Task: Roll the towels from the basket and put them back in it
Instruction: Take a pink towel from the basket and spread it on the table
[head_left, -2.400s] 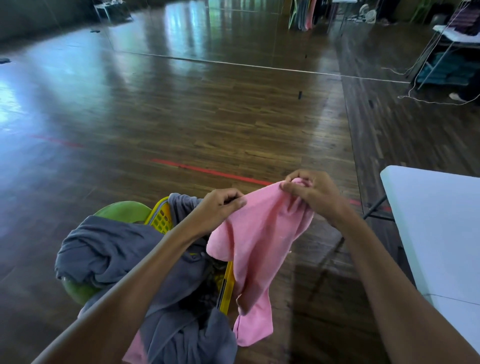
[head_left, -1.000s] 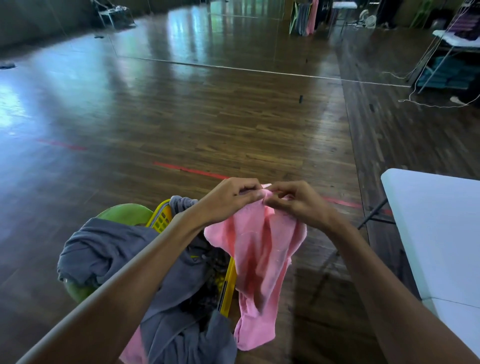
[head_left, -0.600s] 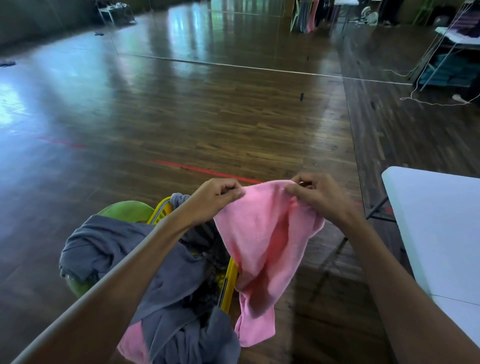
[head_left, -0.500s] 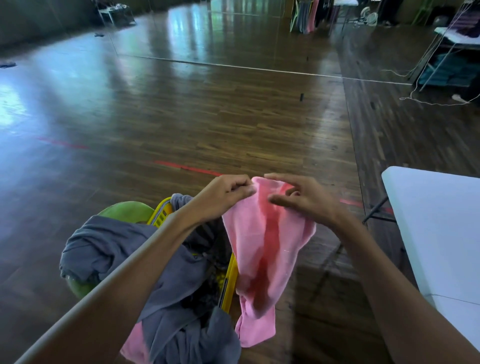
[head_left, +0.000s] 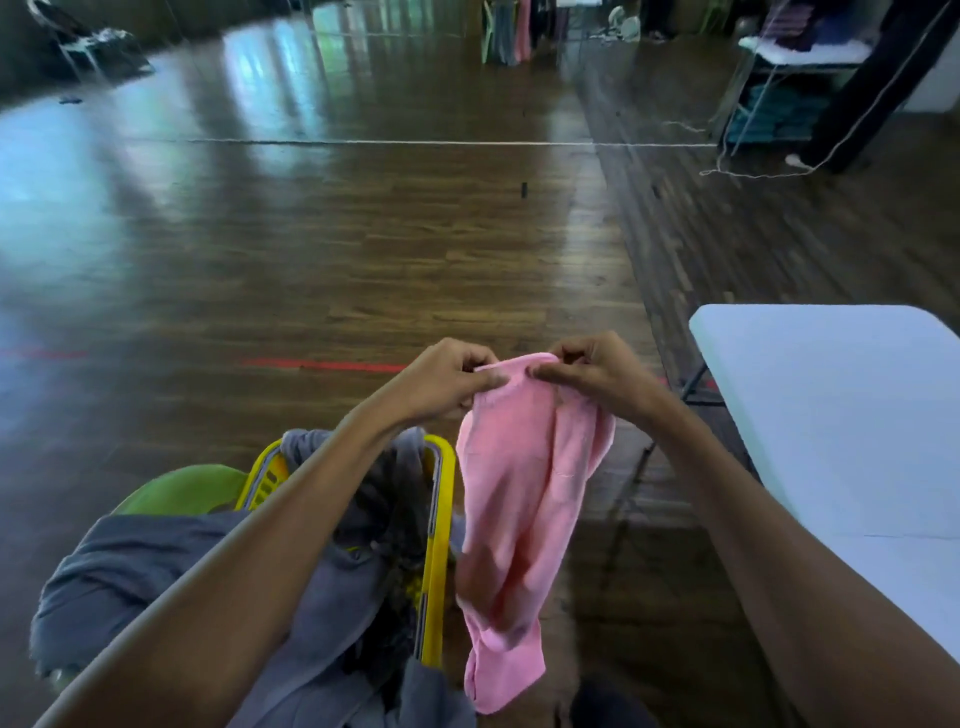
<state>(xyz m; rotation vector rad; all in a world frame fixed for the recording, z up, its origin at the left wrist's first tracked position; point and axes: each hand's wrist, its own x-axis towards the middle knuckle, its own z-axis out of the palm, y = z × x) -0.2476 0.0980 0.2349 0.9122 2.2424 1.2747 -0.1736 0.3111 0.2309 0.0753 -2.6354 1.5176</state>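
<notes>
A pink towel hangs down in the air in front of me, bunched lengthwise. My left hand and my right hand both pinch its top edge, close together, with a short span of cloth between them. Below and to the left stands the yellow basket, its right rim showing. Grey towels spill over the basket's left side and fill its inside. The towel's lower end hangs just right of the basket rim.
A white folding table stands at the right, its corner close to my right arm. A green chair seat shows under the basket. Dark wooden floor spreads ahead, with racks and a chair far off.
My hands spread the towel's top edge apart, came together, spread once more, and are now close together again near the top edge. The view has shifted slightly to the left.
</notes>
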